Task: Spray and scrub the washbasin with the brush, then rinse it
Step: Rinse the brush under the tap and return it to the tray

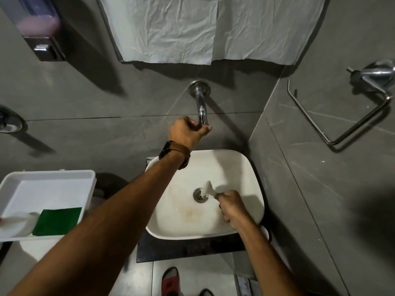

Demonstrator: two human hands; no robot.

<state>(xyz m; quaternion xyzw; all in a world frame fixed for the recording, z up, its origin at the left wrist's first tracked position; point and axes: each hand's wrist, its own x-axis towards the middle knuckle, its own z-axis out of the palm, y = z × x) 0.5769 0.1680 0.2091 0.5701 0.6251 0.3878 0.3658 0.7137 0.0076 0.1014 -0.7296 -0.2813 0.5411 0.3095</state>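
The white square washbasin (241, 167) sits on a dark counter, with brownish stains on its floor and a metal drain (199, 195) in the middle. My left hand (188, 130) is closed around the tip of the chrome wall tap (199, 103) above the basin. Inside the basin, my right hand (232, 207) grips the handle of a white brush (208, 186), whose head rests just right of the drain. Whether water is flowing cannot be told.
A white tray (49, 178) at the left holds a green scrub pad (57, 221) and a blurred white object (15, 223). A soap dispenser (38, 24) hangs upper left, crumpled paper (192, 28) covers the mirror, and a chrome towel ring (342, 116) is on the right wall.
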